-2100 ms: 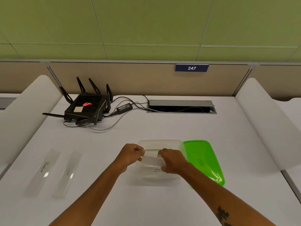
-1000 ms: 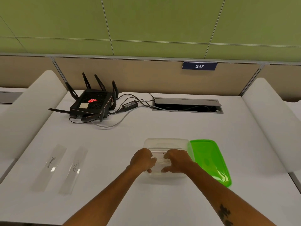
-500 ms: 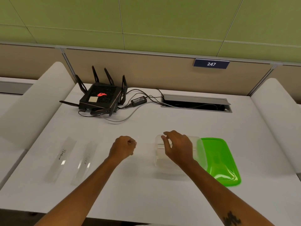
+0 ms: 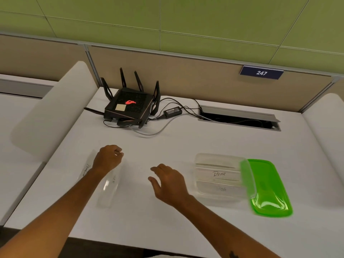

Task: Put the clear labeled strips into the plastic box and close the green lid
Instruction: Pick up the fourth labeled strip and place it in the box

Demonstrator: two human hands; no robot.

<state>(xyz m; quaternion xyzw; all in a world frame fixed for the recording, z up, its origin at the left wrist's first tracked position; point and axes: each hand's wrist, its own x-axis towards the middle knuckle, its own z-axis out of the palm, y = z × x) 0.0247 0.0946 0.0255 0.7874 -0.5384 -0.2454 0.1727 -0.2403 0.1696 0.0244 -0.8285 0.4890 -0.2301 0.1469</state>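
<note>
The clear plastic box stands open on the white desk at the right, with labelled strips lying inside it. The green lid lies flat on the desk, tucked against the box's right side. Two more clear labelled strips rest on the desk at the left: one mostly hidden behind my left forearm, the other just right of that arm. My left hand hovers over their far ends with fingers curled and nothing in it. My right hand is between the strips and the box, fingers spread, empty.
A black router with antennas, a power adapter and cables sit at the back of the desk. A cable slot opens at the back right. White curved dividers flank the desk on both sides.
Both hands have left the box, where a strip now lies, and swung left. My left hand has reached the two strips on the desk; my right hand has followed partway.
</note>
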